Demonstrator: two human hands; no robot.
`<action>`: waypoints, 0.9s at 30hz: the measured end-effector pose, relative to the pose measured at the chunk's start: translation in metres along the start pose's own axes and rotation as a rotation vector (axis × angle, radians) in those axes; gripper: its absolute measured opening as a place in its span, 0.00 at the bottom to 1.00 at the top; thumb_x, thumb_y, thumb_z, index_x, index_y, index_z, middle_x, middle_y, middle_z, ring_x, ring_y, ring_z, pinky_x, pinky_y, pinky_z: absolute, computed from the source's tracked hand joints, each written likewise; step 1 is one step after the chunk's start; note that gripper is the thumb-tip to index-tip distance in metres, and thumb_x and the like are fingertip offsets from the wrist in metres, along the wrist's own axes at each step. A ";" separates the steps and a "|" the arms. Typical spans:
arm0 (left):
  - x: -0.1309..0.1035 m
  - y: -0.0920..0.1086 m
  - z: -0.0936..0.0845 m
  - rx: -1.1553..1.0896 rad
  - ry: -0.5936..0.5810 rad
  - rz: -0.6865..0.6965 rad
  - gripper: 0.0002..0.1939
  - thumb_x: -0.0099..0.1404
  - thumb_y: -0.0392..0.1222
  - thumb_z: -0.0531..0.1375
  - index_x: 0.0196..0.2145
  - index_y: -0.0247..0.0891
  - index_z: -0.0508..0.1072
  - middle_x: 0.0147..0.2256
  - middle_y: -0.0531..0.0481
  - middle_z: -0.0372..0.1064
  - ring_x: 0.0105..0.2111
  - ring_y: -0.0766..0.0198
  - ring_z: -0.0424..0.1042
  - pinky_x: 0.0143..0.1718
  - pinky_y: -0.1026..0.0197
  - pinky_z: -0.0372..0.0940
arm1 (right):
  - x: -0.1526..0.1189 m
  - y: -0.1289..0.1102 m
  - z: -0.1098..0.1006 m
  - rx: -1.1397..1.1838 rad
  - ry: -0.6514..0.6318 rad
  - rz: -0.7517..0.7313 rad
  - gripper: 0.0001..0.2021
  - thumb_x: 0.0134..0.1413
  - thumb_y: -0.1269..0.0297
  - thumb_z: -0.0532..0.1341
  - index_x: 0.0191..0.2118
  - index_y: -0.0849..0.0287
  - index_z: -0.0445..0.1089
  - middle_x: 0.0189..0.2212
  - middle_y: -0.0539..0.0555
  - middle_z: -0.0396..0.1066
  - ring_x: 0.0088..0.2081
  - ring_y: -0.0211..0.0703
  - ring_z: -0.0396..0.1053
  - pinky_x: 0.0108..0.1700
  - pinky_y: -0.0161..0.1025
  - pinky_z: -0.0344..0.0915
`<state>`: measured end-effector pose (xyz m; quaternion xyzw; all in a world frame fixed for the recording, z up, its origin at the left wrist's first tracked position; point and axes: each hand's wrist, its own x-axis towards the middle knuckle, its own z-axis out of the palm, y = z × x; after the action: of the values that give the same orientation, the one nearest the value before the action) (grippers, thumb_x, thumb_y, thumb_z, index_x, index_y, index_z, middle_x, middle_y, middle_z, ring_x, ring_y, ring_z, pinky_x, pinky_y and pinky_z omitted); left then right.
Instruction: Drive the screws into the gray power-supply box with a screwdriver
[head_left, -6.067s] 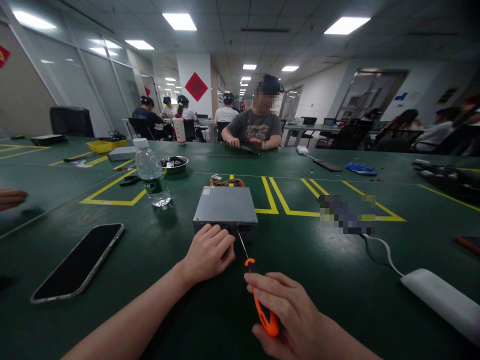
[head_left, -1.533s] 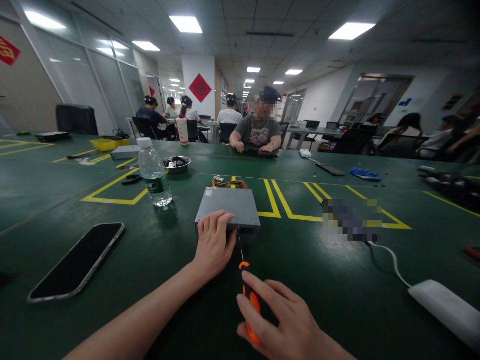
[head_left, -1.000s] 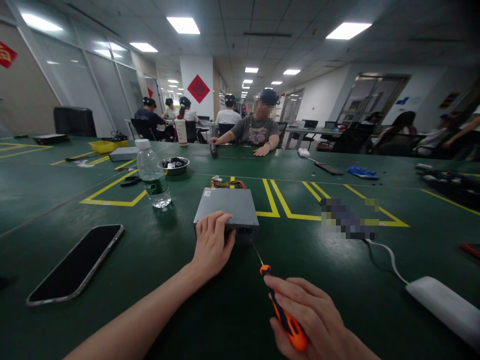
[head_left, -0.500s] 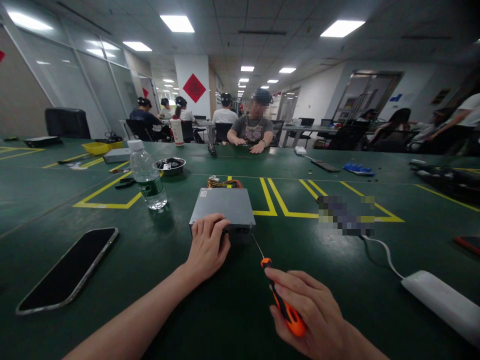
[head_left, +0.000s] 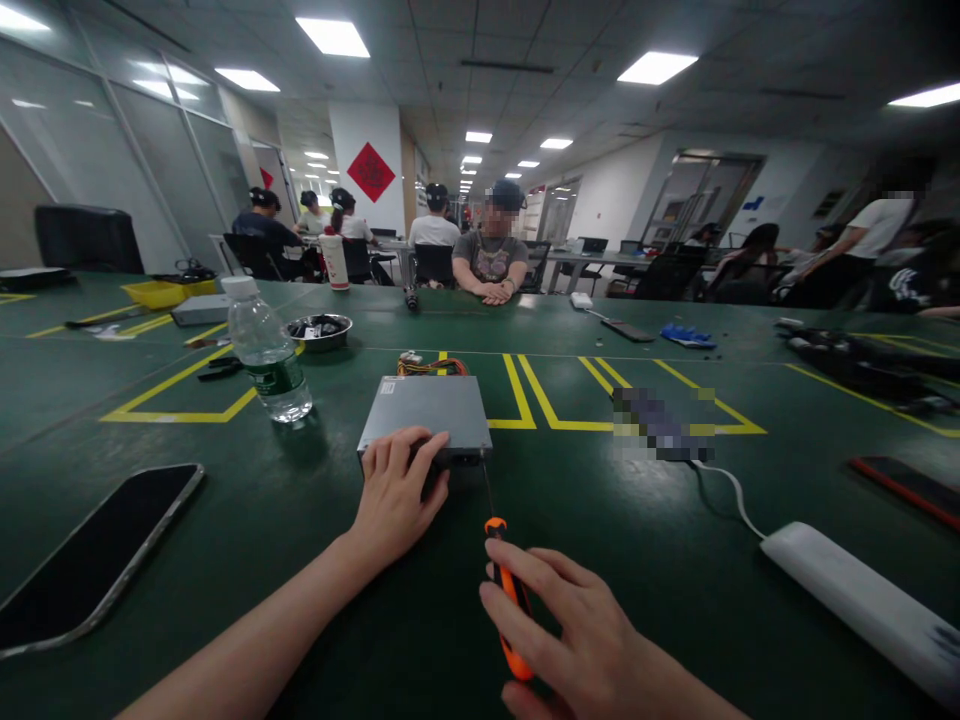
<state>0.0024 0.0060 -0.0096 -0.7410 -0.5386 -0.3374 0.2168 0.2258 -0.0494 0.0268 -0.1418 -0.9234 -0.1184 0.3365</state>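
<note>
A grey metal computer power supply lies on the green table, its bundle of coloured wires at the far side. My left hand grips its near left edge, fingers on the top and thumb at the near face. In my right hand is a screwdriver with an orange and black handle. Its thin shaft points away from me, and the tip meets the near right corner of the power supply. Whether a screw sits under the tip is too small to tell.
Left are a water bottle, a phone and a metal bowl of small dark parts. Right are a white power strip with its cable and a red-edged phone. A person sits across the table.
The view has swung slightly right. The screwdriver has turned to point more directly away from me, its tip staying at the corner; my right-hand fingers have loosened a little. The person opposite has brought their hands together.
</note>
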 end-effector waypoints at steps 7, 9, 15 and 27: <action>0.003 0.001 0.000 -0.047 -0.012 0.014 0.18 0.61 0.40 0.55 0.50 0.42 0.62 0.51 0.45 0.63 0.52 0.54 0.59 0.51 0.50 0.49 | -0.002 -0.003 0.008 0.035 0.080 0.031 0.13 0.62 0.61 0.50 0.41 0.67 0.62 0.39 0.67 0.72 0.41 0.44 0.72 0.38 0.38 0.69; 0.003 0.001 -0.001 -0.052 -0.017 0.007 0.19 0.61 0.41 0.55 0.50 0.42 0.62 0.51 0.46 0.64 0.51 0.55 0.60 0.51 0.50 0.49 | -0.001 -0.003 0.008 0.052 0.094 0.072 0.15 0.63 0.57 0.49 0.40 0.66 0.62 0.38 0.66 0.73 0.39 0.43 0.72 0.39 0.38 0.69; 0.002 0.002 -0.001 -0.048 -0.022 -0.001 0.18 0.61 0.41 0.55 0.50 0.42 0.63 0.50 0.45 0.64 0.51 0.55 0.61 0.49 0.50 0.50 | 0.006 -0.002 0.002 0.063 -0.030 0.026 0.18 0.65 0.55 0.44 0.45 0.62 0.65 0.41 0.63 0.72 0.42 0.43 0.71 0.40 0.38 0.68; 0.003 0.001 -0.002 -0.068 -0.037 -0.007 0.20 0.60 0.40 0.56 0.50 0.42 0.62 0.51 0.45 0.64 0.51 0.54 0.61 0.49 0.50 0.50 | 0.000 -0.004 0.008 0.109 0.011 0.055 0.15 0.63 0.58 0.48 0.45 0.65 0.63 0.40 0.63 0.72 0.41 0.43 0.71 0.40 0.39 0.68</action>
<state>0.0034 0.0064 -0.0062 -0.7521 -0.5335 -0.3424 0.1803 0.2200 -0.0508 0.0203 -0.1478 -0.9223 -0.0596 0.3520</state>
